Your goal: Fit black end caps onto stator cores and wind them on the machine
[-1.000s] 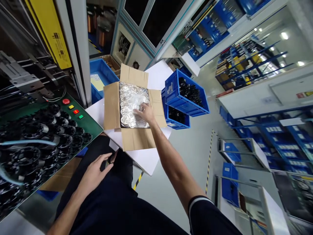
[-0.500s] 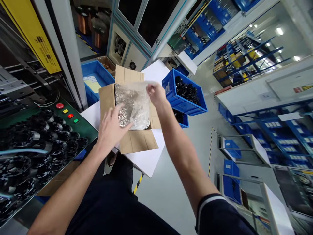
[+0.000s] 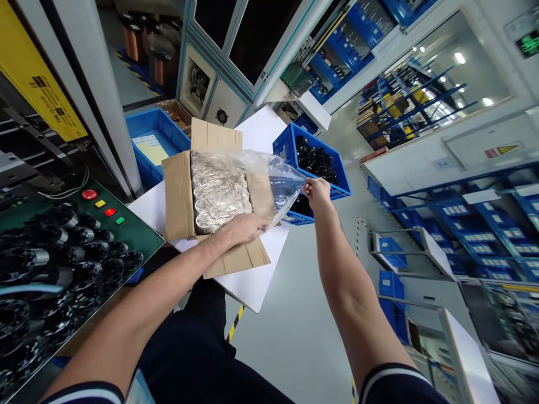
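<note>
An open cardboard box [image 3: 177, 193] stands on a white table, its flaps folded out. Packed inside are rows of ring-like parts [image 3: 219, 193] under clear plastic. A clear plastic bag [image 3: 278, 174] stretches from the box toward the right. My right hand [image 3: 318, 192] pinches its far end, out past the box's right flap. Over the near right corner of the box, my left hand [image 3: 248, 227] has its fingers closed on the bag's near edge.
Blue bins of black parts [image 3: 311, 160] sit right of the box. Behind it on the left is a blue bin with a paper [image 3: 166, 132]. A green bench [image 3: 145, 241] with black parts and coloured buttons fills the left side. A white cabinet [image 3: 227, 104] stands behind.
My right hand has moved right and toward me, stretching the bag out of the box. My left hand has moved right from over the box's left side and closed on the plastic.
</note>
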Available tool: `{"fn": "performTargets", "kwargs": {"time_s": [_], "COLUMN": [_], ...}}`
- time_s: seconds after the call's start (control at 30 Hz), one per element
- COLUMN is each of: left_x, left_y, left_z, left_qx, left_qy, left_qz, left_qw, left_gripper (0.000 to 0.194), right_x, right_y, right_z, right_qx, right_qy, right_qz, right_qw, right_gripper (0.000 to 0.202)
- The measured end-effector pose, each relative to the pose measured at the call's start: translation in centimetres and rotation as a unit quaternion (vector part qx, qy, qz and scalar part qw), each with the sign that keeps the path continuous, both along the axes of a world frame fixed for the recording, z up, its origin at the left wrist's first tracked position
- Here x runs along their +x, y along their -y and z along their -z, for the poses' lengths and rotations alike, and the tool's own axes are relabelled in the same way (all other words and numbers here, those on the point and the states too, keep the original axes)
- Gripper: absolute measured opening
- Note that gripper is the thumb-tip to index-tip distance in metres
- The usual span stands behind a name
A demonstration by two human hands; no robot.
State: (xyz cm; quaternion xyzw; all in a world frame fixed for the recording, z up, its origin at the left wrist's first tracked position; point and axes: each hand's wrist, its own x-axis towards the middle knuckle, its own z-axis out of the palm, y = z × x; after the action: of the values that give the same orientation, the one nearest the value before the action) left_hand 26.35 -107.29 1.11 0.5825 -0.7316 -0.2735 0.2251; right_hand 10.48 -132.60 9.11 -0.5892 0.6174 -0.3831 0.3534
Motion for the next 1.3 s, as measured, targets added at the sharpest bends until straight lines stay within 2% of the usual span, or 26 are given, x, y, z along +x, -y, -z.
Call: {"fn": "performTargets", "kwargs": {"time_s": [0.07,0.13,0.23,0.3,0.37,0.43,0.5,0.57,0.63,0.67,0.77,0.83,0.93,1.07,1.13,1.23,1.27,1.3], "left_x": [-2.6,-4.9,-5.9,-4.4,-1.2,2.9,6.6,8.9,9.4,9.1,7.3,6.6,7.4,11.1,13.2,15.3,15.4,15.1], "left_y": [-0.6,-0.8,-0.5,-0.1,0.3,0.6,0.4,-0.3,-1.2,-1.6,-2.5,-2.7,-2.9,-4.9,-6.5,-8.0,-8.2,-8.1], "left_z": [-0.3,-1.0,-1.6,-1.3,-0.7,0.0,0.1,-0.3,-1.3,-1.9,-3.6,-4.7,-6.4,-9.0,-10.4,-12.5,-13.0,-13.4], "left_qx": [-0.01,-0.025,-0.055,-0.069,-0.076,-0.074,-0.071,-0.076,-0.082,-0.08,-0.051,-0.019,0.035,0.096,0.127,0.168,0.167,0.154], "left_qy": [0.015,0.029,0.045,0.067,0.1,0.138,0.164,0.173,0.163,0.155,0.131,0.131,0.167,0.239,0.271,0.312,0.323,0.331], "left_qz": [0.034,0.06,0.092,0.09,0.081,0.09,0.104,0.12,0.138,0.145,0.135,0.104,0.044,-0.052,-0.098,-0.159,-0.178,-0.195], "left_qw": [0.999,0.997,0.993,0.991,0.989,0.984,0.978,0.975,0.974,0.974,0.981,0.986,0.984,0.965,0.949,0.921,0.914,0.91], "left_gripper": [0.024,0.03,0.036,0.052,0.065,0.061,0.047,0.031,0.019,0.02,0.046,0.057,0.055,0.057,0.05,0.034,0.041,0.058], "right_x": [-1.0,-1.0,-0.9,-1.2,-2.0,-3.4,-4.9,-6.3,-7.3,-7.7,-8.2,-8.4,-8.9,-10.4,-10.5,-8.0,-6.4,-4.6], "right_y": [-2.0,-4.6,-9.2,-12.0,-14.0,-15.5,-16.6,-17.6,-18.6,-19.0,-19.7,-19.9,-19.9,-19.8,-19.8,-19.2,-18.6,-18.0], "right_z": [0.2,0.4,1.0,1.6,2.4,3.2,4.0,4.5,4.6,4.3,2.8,1.5,-0.1,-0.4,-0.2,-0.3,-0.4,-0.6], "right_qx": [-0.053,-0.114,-0.133,-0.097,-0.06,-0.036,-0.025,-0.024,-0.033,-0.039,-0.057,-0.065,-0.068,-0.061,-0.042,-0.023,-0.029,-0.044], "right_qy": [-0.044,-0.081,-0.14,-0.181,-0.214,-0.239,-0.254,-0.255,-0.24,-0.228,-0.19,-0.176,-0.178,-0.201,-0.205,-0.21,-0.215,-0.225], "right_qz": [-0.028,-0.087,-0.254,-0.376,-0.459,-0.507,-0.536,-0.558,-0.57,-0.575,-0.585,-0.591,-0.585,-0.538,-0.527,-0.527,-0.519,-0.503], "right_qw": [0.997,0.986,0.948,0.904,0.86,0.827,0.805,0.79,0.785,0.785,0.786,0.785,0.788,0.817,0.823,0.823,0.827,0.833], "right_gripper": [0.027,0.03,0.036,0.039,0.043,0.048,0.044,0.026,0.02,0.023,0.027,0.028,0.028,0.033,0.038,0.048,0.05,0.051]}}
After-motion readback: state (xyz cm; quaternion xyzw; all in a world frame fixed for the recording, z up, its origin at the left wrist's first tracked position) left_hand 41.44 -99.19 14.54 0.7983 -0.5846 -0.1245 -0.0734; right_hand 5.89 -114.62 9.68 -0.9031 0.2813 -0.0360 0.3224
